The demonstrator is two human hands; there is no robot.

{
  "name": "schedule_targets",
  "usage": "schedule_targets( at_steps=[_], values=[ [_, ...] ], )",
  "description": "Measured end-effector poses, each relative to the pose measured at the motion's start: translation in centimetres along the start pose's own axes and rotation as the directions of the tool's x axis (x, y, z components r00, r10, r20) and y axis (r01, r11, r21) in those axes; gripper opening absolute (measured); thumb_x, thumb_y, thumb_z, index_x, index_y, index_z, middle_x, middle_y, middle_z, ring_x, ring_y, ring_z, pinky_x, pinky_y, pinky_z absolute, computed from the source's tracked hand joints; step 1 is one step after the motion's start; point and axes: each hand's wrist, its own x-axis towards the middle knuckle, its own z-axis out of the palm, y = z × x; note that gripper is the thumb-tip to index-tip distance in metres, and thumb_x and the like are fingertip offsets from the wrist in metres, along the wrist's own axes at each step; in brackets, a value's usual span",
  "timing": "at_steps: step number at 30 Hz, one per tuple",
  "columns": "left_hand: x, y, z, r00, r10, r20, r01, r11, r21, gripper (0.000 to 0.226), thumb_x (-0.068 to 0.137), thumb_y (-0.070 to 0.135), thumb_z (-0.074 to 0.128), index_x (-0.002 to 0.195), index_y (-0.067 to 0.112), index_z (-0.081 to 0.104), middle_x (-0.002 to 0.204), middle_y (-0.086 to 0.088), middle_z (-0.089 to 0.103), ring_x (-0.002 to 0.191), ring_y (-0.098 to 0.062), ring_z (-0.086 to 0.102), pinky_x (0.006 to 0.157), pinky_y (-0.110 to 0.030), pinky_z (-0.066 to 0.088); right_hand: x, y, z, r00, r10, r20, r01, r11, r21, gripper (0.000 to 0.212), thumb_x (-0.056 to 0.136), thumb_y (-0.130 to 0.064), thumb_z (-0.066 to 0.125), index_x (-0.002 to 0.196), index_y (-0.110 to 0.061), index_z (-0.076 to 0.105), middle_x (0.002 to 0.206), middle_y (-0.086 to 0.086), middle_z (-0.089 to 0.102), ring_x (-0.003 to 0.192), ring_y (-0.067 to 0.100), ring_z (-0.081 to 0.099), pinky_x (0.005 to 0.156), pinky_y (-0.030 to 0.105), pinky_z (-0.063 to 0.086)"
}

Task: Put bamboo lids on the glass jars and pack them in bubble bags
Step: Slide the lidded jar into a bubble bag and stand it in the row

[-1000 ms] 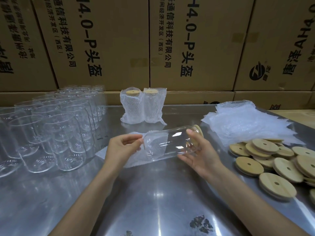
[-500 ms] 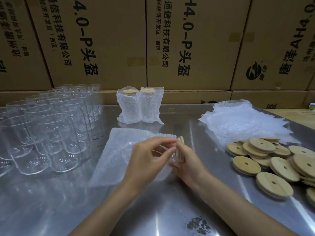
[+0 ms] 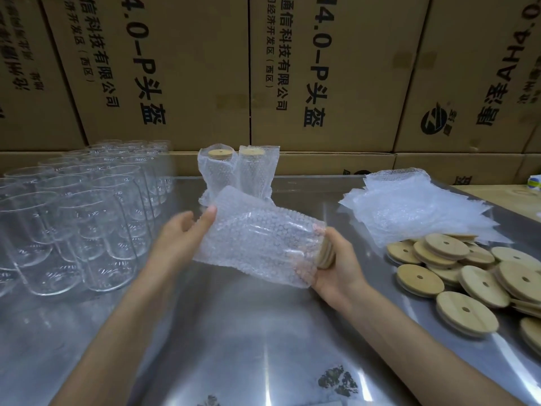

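Observation:
A lidded glass jar inside a bubble bag (image 3: 260,238) lies on its side in the air above the steel table (image 3: 234,332). My right hand (image 3: 336,268) grips its lidded end, where the bamboo lid (image 3: 325,253) shows at the bag's mouth. My left hand (image 3: 181,235) touches the closed end of the bag with straight fingers. Two packed jars (image 3: 237,174) stand upright at the back. Several empty glass jars (image 3: 76,218) stand at the left. A pile of loose bamboo lids (image 3: 474,273) lies at the right.
A stack of flat bubble bags (image 3: 409,209) lies at the back right, behind the lids. Cardboard boxes (image 3: 292,68) form a wall along the table's far edge. A dark smudge (image 3: 338,379) marks the table near the front.
The jar went fully into the bubble bag. Both hands lifted the wrapped jar off the table. My left hand moved from the bag's mouth to its closed end.

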Motion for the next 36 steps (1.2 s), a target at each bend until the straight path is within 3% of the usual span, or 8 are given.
schedule_targets(
  at_steps=[5,9,16,20,24,30,34,36],
  values=[
    [0.2,-1.0,1.3,0.966,0.030,0.258,0.029,0.975,-0.220,0.037,0.088,0.050,0.051,0.084,0.022,0.074,0.083,0.008,0.076,0.074,-0.006,0.071,0.062,-0.020,0.053,0.3,0.2,-0.2,0.995,-0.060,0.081,0.062,0.998,-0.021,0.021,0.082,-0.022,0.060,0.068,-0.029,0.074,0.073,-0.002,0.071,0.066,0.017,0.070,0.054,0.028,0.055],
    [0.3,-1.8,1.3,0.908,0.164,0.386,-0.051,0.957,-0.286,0.039,0.075,0.062,0.060,0.094,0.032,0.076,0.101,0.005,0.075,0.089,-0.008,0.071,0.070,-0.019,0.055,0.2,0.1,-0.3,0.990,-0.088,0.110,0.085,0.996,0.027,0.027,0.087,-0.022,0.055,0.074,-0.025,0.078,0.078,0.001,0.073,0.069,0.020,0.072,0.055,0.031,0.055],
    [0.1,-1.8,0.8,0.826,0.160,0.541,-0.032,0.971,-0.238,0.066,0.067,0.055,0.075,0.125,0.029,0.059,0.121,0.007,0.068,0.115,-0.013,0.063,0.110,-0.047,0.037,0.2,-0.7,-0.5,0.984,-0.080,0.158,0.083,0.996,-0.015,0.020,0.072,-0.029,0.062,0.083,-0.026,0.079,0.088,0.002,0.075,0.078,0.021,0.073,0.063,0.036,0.058],
    [0.2,-2.1,0.6,0.787,0.125,0.604,0.032,0.970,-0.243,0.083,0.056,0.044,0.086,0.131,0.032,0.050,0.125,0.007,0.066,0.114,-0.016,0.063,0.103,-0.051,0.044,0.0,-1.5,-0.7,0.974,-0.058,0.218,0.090,0.987,-0.136,0.022,0.068,-0.027,0.067,0.087,-0.026,0.078,0.089,0.000,0.074,0.078,0.019,0.072,0.063,0.036,0.059],
    [0.0,-2.3,0.9,0.752,0.114,0.649,0.076,0.963,-0.258,0.102,0.042,0.051,0.093,0.129,0.037,0.044,0.122,0.013,0.066,0.111,-0.010,0.065,0.082,-0.030,0.056,-0.1,-2.2,-0.9,0.961,-0.048,0.274,0.104,0.976,-0.193,0.041,0.068,-0.030,0.061,0.108,-0.020,0.061,0.093,-0.002,0.072,0.080,0.018,0.070,0.065,0.038,0.057],
    [-0.7,-1.9,2.0,0.766,0.177,0.618,0.125,0.902,-0.413,0.101,0.047,0.041,0.093,0.133,0.028,0.042,0.120,0.005,0.068,0.108,-0.017,0.067,0.070,-0.027,0.057,-0.4,-2.8,-0.8,0.945,-0.068,0.320,0.158,0.952,-0.264,0.026,0.074,-0.035,0.060,0.093,-0.027,0.076,0.094,-0.001,0.074,0.085,0.017,0.071,0.068,0.037,0.060],
    [-0.9,-1.9,3.1,0.800,0.185,0.570,0.188,0.826,-0.532,0.090,0.057,0.033,0.079,0.138,0.024,0.041,0.125,-0.003,0.066,0.110,-0.024,0.066,0.071,-0.033,0.058,0.0,-2.9,-0.5,0.944,-0.323,0.067,0.328,0.891,-0.315,0.042,0.086,-0.041,0.062,0.118,-0.013,0.062,0.118,0.009,0.066,0.109,0.028,0.064,0.095,0.053,0.051],
    [-1.1,-1.9,3.6,0.821,0.185,0.539,0.222,0.768,-0.601,0.086,0.059,0.034,0.076,0.139,0.021,0.044,0.127,-0.006,0.065,0.110,-0.025,0.066,0.074,-0.034,0.059,0.0,-3.0,-0.8,0.885,-0.449,-0.123,0.399,0.867,-0.297,0.042,0.091,-0.044,0.056,0.125,-0.019,0.055,0.128,0.004,0.059,0.118,0.022,0.059,0.100,0.043,0.047]
  ],
)
